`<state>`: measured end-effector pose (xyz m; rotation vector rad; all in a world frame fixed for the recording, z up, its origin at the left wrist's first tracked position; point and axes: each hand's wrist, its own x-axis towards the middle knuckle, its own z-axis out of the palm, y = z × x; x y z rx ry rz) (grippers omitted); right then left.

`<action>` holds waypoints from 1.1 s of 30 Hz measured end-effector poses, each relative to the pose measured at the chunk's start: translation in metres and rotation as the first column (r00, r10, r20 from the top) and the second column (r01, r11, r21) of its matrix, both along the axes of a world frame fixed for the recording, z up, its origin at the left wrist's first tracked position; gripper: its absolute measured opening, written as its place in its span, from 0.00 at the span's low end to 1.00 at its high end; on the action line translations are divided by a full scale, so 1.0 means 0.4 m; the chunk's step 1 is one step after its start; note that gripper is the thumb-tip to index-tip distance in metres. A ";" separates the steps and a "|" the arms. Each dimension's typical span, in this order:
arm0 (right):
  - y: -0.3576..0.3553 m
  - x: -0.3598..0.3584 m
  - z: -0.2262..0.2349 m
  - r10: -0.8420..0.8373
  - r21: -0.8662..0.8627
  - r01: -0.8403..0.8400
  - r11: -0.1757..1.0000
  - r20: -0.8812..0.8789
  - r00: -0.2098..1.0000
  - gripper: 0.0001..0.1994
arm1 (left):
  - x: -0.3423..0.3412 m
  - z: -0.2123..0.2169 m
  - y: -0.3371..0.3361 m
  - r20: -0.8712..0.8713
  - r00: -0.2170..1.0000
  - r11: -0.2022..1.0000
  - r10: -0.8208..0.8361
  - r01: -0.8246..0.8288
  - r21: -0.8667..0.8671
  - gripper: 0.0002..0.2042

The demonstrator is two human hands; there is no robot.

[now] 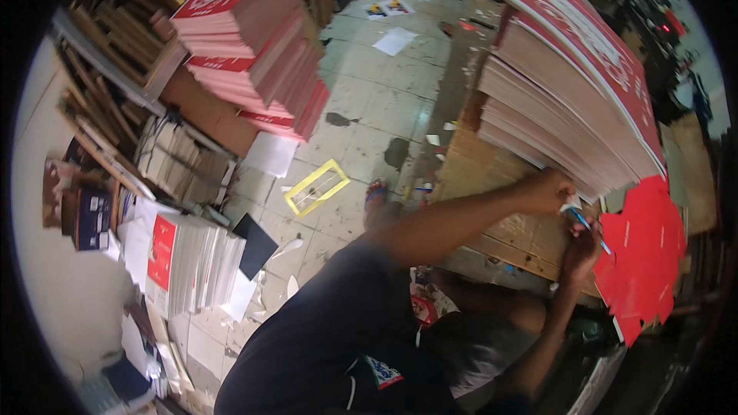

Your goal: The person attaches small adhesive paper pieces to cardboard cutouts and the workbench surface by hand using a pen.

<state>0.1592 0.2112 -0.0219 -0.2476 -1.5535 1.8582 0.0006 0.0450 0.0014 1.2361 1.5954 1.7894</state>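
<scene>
I'm looking down at a pretty cramped print-shop kind of room. Biggest thing is the tall stack of red-topped card sheets sitting on the wooden tabletop, leaning out toward me on the right. Across the tiled floor another stack of the same red and pink sheets is piling up on a brown box, with a smaller white bundle lower left and a yellow frame-shaped offcut lying flat on the tiles.

Next down in size, a red die-cut sheet is hanging off the tabletop edge just right of the hands. The left hand is curling its fingers against the bottom edge of the tall stack, pinching what looks like a small white scrap. The right hand is coming up from below and pinching a thin blue tool, maybe a pen or a small blade, I can't tell which, with its tip pointing at that same spot.

My guess is the step in hand is marking or trimming at the stack's lower corner. The next move is probably calling for a steady left hand pinning the sheets while the blue tool is working along the edge, keeping fingers out of its line
</scene>
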 end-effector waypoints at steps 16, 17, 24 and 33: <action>-0.076 -0.033 0.054 -0.011 -0.051 0.015 0.999 0.075 0.997 0.16 | -0.005 0.005 -0.003 0.338 0.889 0.940 -0.308 0.339 -0.035 0.13; -0.078 -0.034 0.058 0.004 -0.042 0.000 0.999 0.084 0.996 0.16 | -0.007 -0.005 0.003 0.306 0.895 0.937 -0.325 0.348 -0.020 0.14; -0.063 -0.022 0.045 0.023 -0.002 -0.023 1.000 0.144 0.989 0.16 | 0.010 -0.005 0.014 0.263 0.904 0.937 -0.337 0.350 -0.002 0.18; -0.081 -0.020 0.063 0.006 0.097 -0.027 0.995 0.210 0.978 0.13 | 0.012 0.013 0.013 0.391 0.846 0.924 -0.362 0.381 0.031 0.11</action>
